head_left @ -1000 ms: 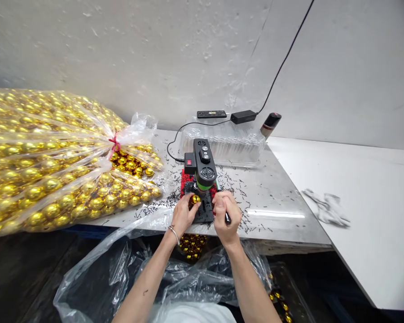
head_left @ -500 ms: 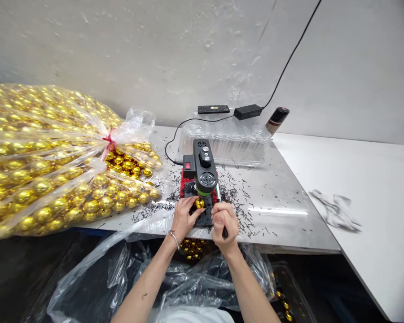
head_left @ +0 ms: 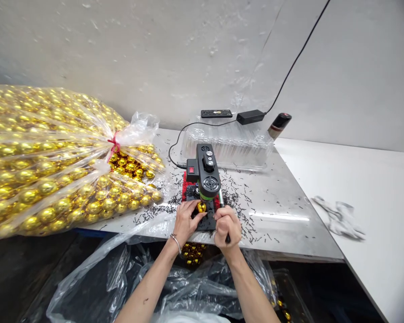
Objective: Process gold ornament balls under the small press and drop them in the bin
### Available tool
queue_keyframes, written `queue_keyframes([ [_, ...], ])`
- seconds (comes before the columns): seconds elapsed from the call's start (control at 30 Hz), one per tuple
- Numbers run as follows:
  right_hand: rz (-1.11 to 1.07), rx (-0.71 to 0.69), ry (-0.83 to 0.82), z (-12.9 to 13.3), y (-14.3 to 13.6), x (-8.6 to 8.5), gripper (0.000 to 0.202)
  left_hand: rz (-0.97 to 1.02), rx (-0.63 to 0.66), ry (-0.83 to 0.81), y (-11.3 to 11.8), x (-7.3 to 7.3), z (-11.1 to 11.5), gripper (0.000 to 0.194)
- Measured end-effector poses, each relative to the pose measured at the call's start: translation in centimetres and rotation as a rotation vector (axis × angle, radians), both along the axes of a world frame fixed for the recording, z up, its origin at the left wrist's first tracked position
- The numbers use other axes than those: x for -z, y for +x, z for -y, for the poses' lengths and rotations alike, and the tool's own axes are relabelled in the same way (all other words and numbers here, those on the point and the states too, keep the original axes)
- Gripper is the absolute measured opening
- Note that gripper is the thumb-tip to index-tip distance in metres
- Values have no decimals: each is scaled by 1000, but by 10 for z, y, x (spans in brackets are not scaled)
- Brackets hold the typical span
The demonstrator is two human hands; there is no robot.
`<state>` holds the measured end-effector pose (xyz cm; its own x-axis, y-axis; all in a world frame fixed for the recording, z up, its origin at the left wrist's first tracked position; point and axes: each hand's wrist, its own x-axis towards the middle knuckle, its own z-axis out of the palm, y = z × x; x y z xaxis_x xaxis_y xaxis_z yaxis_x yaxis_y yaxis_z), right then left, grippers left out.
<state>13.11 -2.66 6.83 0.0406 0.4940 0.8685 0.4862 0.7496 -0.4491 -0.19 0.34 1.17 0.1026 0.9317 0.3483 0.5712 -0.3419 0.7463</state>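
Observation:
A small black machine point(head_left: 208, 172) with a red switch stands on the metal table. Under its head sits a gold ball point(head_left: 201, 207), pinched between the thumb and fingers of my left hand point(head_left: 186, 220). My right hand point(head_left: 228, 225) is wrapped round the black-ended lever point(head_left: 221, 197) on the machine's right side. A black base plate point(head_left: 207, 222) lies below the ball, with red material around its back part.
A big clear bag of gold balls point(head_left: 47, 166) fills the left. Behind the machine are a clear plastic tray point(head_left: 229, 146), a power adapter point(head_left: 251, 117) and a spray can point(head_left: 279, 124). Black shavings litter the metal table point(head_left: 272, 179). Gloves point(head_left: 340, 217) lie right; an open plastic bag point(head_left: 121, 269) hangs below.
The whole view has shifted slightly, with things appearing a little lower and further right. Both hands keep their places at the ball and the lever.

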Motion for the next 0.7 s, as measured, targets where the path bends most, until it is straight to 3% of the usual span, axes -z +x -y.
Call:
queue_keyframes([
  [0.13,-77,12,-100,4,-2,-48,29,65,-13,4,-1,-7,2,30],
  [0.23,-72,12,-167,6,-3,-67,28,66,27,59,-8,-12,27,35],
  [0.37,-52,-8,-174,9,-2,-58,25,-61,214,116,-19,-4,84,41],
  [0.47,-72,-14,-145,10,-3,-46,23,-118,184,159,-27,5,98,48],
  [0.57,-99,-18,-120,8,-5,-41,23,-118,11,189,-45,-7,62,36],
  [0.63,-98,-17,-113,8,-5,-40,23,-138,-197,157,-63,-26,18,27],
  [0.7,-78,-14,-103,8,-5,-40,22,-227,-393,8,-83,-46,-30,25],
])
